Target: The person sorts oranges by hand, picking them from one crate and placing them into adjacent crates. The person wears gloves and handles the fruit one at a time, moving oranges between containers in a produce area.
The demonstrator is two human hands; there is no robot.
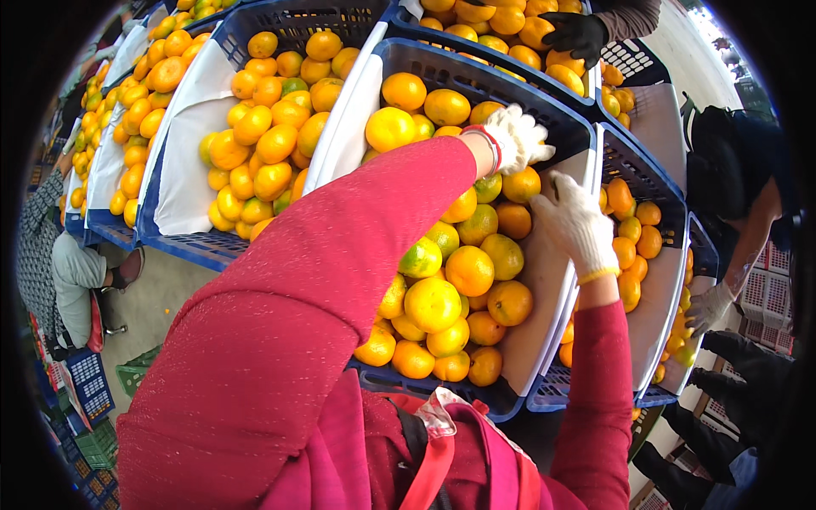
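A blue plastic crate (574, 127) lined with white sheeting stands in front of me, filled with orange and greenish mandarins (469, 270). My left hand (514, 138), in a white knit glove, reaches across to its far right part. Its fingers curl down over the fruit, and its palm is hidden, so what it grips cannot be seen. Close by, my right hand (578, 223), also gloved, is at the crate's right lining. Its thumb and fingers are bent but apart, with no fruit visible in them. One mandarin (520, 184) lies just between the two hands.
More mandarin crates adjoin on the left (200, 246), behind and on the right (671, 212). A co-worker's black-gloved hand (578, 36) works in the back crate. Another person's white-gloved hand (710, 308) is at the right. A person (76, 272) is at far left.
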